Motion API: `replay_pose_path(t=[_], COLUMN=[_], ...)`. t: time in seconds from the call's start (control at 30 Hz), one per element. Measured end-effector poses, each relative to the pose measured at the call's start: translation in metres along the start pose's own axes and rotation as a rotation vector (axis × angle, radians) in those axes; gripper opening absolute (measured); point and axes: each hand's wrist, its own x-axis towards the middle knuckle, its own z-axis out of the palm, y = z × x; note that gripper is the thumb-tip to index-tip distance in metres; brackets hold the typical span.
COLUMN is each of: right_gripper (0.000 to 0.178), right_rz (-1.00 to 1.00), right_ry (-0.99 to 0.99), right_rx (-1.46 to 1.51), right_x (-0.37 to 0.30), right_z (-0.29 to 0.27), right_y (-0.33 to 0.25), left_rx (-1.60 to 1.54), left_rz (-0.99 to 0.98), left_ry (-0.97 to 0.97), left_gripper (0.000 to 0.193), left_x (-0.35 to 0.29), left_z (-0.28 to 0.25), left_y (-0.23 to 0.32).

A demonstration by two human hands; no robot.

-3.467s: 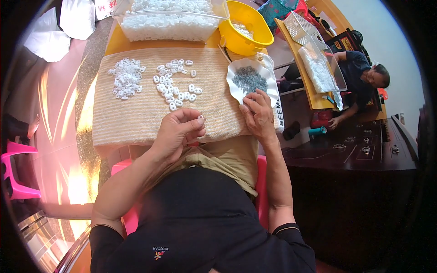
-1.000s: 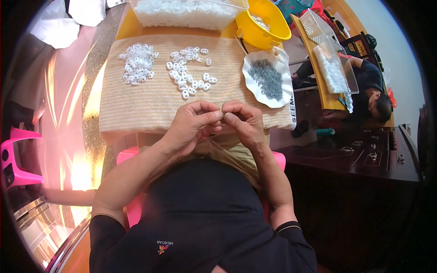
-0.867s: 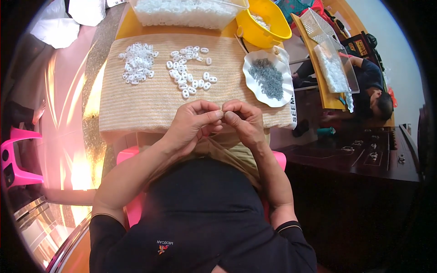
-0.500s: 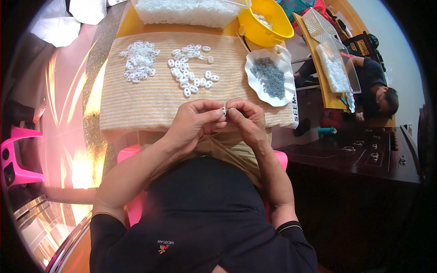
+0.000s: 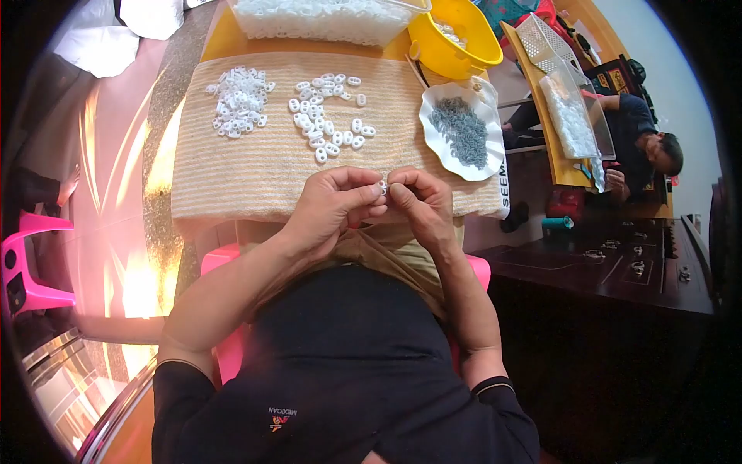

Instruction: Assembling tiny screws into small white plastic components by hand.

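Note:
At the table's near edge, my left hand (image 5: 334, 207) pinches a small white two-holed plastic piece (image 5: 382, 187) between thumb and forefinger. My right hand (image 5: 425, 207) meets it from the other side, thumb and forefinger closed at the piece. The fingertips cover much of it. Just beyond my hands, several white oval two-holed pieces (image 5: 318, 124) are spread on the striped cloth (image 5: 232, 174). Farther left lies a heap of smaller white pieces (image 5: 239, 102). To the right, a white wavy-rimmed dish (image 5: 430, 133) holds a pile of small grey parts (image 5: 461, 131), too fine to make out.
A clear bin (image 5: 328, 27) full of white pieces and a yellow basin (image 5: 448, 48) stand at the back. At the right, another person (image 5: 638, 147) is beside a board bearing a clear tray (image 5: 568, 116). A pink stool (image 5: 35, 263) stands on the left floor.
Both hands keep nearly the same pose, and the white piece shows slightly more between the fingertips. The whole view has shifted slightly. At the right, the other person's hand has risen.

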Motion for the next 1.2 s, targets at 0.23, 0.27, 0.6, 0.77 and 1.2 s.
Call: replay_pose_path(t=[0.23, 0.27, 0.6, 0.77, 1.2], right_gripper=[0.007, 0.007, 0.004, 0.006, 0.005], right_rz=[0.001, 0.002, -0.242, -0.330, -0.290], right_ry=[-0.023, -0.023, -0.051, -0.056, -0.067], right_rx=[-0.030, -0.030, -0.446, -0.556, -0.536], right_x=[0.000, 0.000, 0.002, 0.002, 0.002], right_z=[0.001, 0.000, -0.001, -0.002, -0.002], right_y=[-0.003, -0.003, -0.011, -0.012, -0.012], left_rx=[0.000, 0.003, 0.079, 0.122, 0.148], left_rz=[-0.003, -0.003, 0.016, 0.026, 0.033], left_ry=[-0.005, -0.004, 0.014, 0.017, 0.033], left_gripper=[0.018, 0.018, 0.017, 0.017, 0.016], left_x=[0.001, 0.001, 0.002, 0.001, 0.001], left_z=[-0.001, -0.001, -0.002, -0.001, 0.000], left_y=[-0.001, -0.002, -0.004, -0.004, -0.005])
